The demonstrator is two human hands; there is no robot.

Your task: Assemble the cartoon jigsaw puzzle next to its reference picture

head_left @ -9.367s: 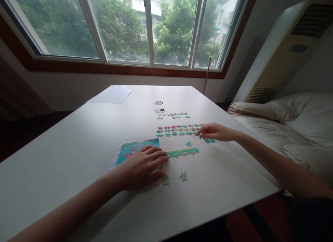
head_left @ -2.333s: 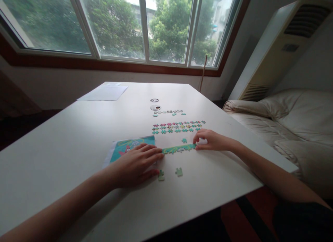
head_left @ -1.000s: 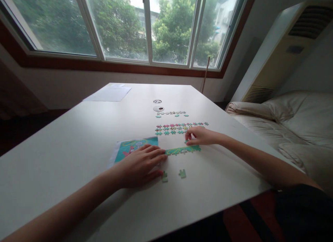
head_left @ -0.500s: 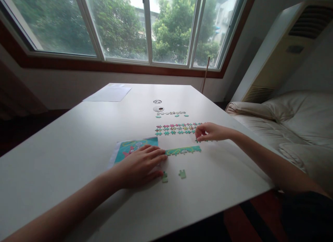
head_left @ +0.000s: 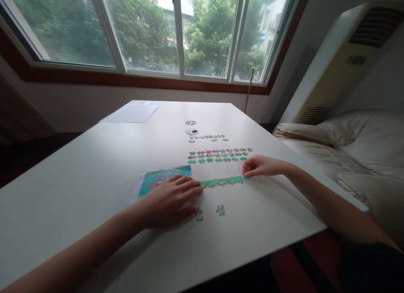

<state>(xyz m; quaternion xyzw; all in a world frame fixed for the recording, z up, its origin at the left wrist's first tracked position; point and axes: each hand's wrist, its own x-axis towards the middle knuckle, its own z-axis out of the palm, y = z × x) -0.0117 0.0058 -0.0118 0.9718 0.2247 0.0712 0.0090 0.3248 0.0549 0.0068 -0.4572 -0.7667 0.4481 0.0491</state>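
Observation:
My left hand (head_left: 173, 199) lies flat, fingers spread, over a colourful picture sheet (head_left: 150, 182) and the left end of a joined strip of jigsaw pieces (head_left: 221, 182). Its thumb touches a loose green jigsaw piece (head_left: 199, 214); another green piece (head_left: 220, 209) sits just to the right. At the strip's right end, my right hand (head_left: 263, 164) pinches a small green jigsaw piece (head_left: 246, 178), partly hidden by the fingertips. Whether that piece is locked to the strip, I cannot tell.
Beyond the strip, several rows of loose jigsaw pieces (head_left: 217, 155) lie on the white table (head_left: 78, 179). Farther back are another row of pieces (head_left: 208, 137) and two round items (head_left: 191, 131). A paper sheet (head_left: 129, 114) rests at the far left; a sofa (head_left: 315, 146) stands right.
My right hand has moved nearer and slightly right, from the rows of loose pieces to the strip's right end, bringing a jigsaw piece. My left hand stays in place.

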